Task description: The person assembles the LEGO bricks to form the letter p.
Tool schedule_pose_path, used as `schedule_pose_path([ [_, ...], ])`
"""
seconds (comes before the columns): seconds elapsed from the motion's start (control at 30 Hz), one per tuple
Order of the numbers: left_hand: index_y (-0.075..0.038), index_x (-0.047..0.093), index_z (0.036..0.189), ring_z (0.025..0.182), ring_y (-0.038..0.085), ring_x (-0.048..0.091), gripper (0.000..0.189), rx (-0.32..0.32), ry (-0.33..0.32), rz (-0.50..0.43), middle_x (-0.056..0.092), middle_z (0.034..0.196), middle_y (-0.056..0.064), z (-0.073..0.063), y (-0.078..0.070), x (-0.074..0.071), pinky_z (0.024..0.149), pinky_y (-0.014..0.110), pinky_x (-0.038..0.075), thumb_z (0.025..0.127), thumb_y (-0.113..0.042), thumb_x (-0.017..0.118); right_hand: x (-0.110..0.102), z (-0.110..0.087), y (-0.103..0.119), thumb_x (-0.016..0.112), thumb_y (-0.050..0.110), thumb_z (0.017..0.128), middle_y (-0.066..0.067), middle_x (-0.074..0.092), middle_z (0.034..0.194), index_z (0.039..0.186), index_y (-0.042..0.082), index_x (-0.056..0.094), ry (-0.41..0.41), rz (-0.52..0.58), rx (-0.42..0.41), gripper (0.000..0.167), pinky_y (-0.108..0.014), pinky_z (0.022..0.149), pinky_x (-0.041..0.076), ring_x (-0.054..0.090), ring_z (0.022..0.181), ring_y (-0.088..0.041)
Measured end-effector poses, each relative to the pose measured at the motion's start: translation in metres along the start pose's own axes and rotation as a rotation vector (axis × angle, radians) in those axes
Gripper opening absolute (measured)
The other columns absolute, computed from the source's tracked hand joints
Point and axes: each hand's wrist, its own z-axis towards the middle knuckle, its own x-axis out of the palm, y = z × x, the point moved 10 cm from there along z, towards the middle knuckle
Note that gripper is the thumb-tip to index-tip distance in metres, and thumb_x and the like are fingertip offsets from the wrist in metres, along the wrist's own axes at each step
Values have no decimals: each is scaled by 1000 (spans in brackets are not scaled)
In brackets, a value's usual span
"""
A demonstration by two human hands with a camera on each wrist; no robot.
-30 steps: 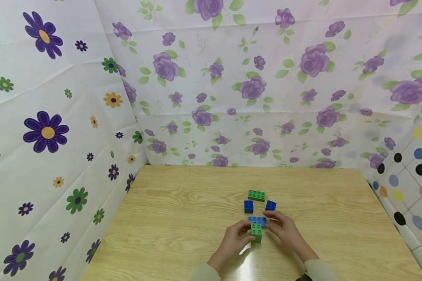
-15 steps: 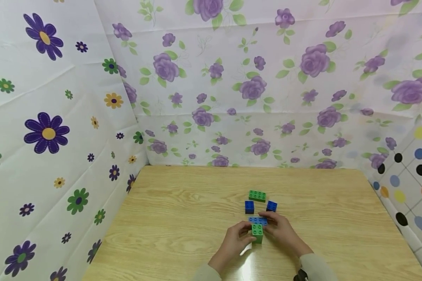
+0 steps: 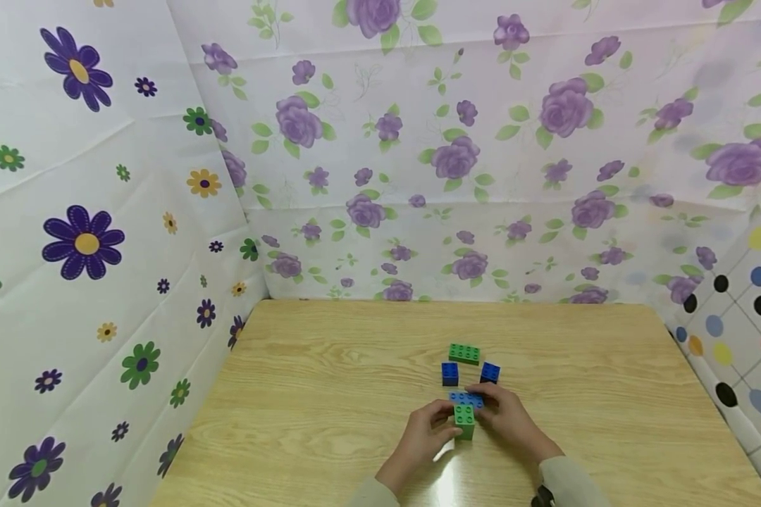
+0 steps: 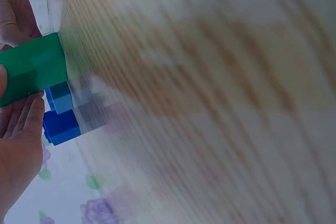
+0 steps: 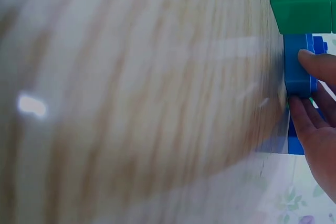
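Note:
My left hand [image 3: 421,433] grips a green toy-brick stack [image 3: 464,428] from its left side, thumb in front. A seam in the left wrist view shows two green bricks joined in this stack [image 4: 37,65]. Directly behind it on the table lies a light blue eight-stud brick [image 3: 459,398]. My right hand [image 3: 509,417] pinches that light blue brick [image 5: 295,72] at its right end, with the thumb [image 5: 317,66] on the near face and the fingers at the end and behind. In the head view the green stack overlaps the front of the light blue brick.
Two dark blue square bricks, one at left [image 3: 449,374] and one at right [image 3: 490,372], stand just beyond the hands. Farther back lies a flat green brick [image 3: 464,353]. Flowered cloth [image 3: 368,155] walls the back of the wooden table [image 3: 317,394].
My right hand has shifted slightly left and closed onto the light blue brick's end. The left hand and green stack stay nearly where they were.

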Motion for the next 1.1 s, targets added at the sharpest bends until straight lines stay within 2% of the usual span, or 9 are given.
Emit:
schedule_pose_path([
  [0.27, -4, 63, 116, 110, 19, 62, 33, -6, -3, -5, 66, 117, 9, 0, 2, 0, 94, 25, 52, 85, -4, 72, -2, -3, 2, 69, -6, 84, -1, 63, 118, 117, 15, 66, 15, 12, -7, 39, -34, 92, 54, 60, 112, -24],
  [0.47, -5, 63, 116, 111, 20, 62, 33, 2, -2, -17, 66, 116, 8, 1, 3, 1, 94, 25, 51, 85, -3, 72, -7, -5, 8, 70, -3, 85, 0, 63, 118, 112, 19, 68, 17, -2, -32, 36, -35, 93, 53, 59, 113, -25],
  [0.57, -7, 64, 116, 111, 18, 61, 32, -14, 0, -33, 66, 116, 4, 1, 4, 1, 95, 24, 51, 85, -3, 72, -11, -6, 13, 69, -1, 87, 1, 62, 119, 112, 20, 68, 20, -1, -43, 33, -36, 94, 53, 58, 115, -25],
  [0.83, -10, 64, 116, 112, 16, 61, 32, -37, 5, -45, 65, 115, 1, 1, 6, 0, 95, 24, 50, 85, -3, 71, -23, -7, 27, 69, 0, 87, -4, 63, 116, 111, 16, 69, -9, -30, -175, 29, -40, 89, 56, 60, 108, -27],
  [0.97, -10, 64, 116, 113, 17, 61, 33, -29, 6, -42, 65, 116, 1, 1, 7, 1, 96, 24, 50, 85, -3, 71, -26, -7, 30, 69, 0, 86, -5, 62, 116, 111, 14, 69, -14, -41, -209, 29, -41, 88, 56, 61, 107, -29],
  [1.1, -12, 63, 117, 113, 16, 60, 33, -28, 10, -39, 65, 117, -1, 1, 7, 1, 96, 24, 50, 86, -5, 71, -30, -9, 32, 69, 0, 86, -2, 62, 116, 111, 16, 69, -17, -41, -206, 30, -39, 89, 56, 61, 107, -27],
])
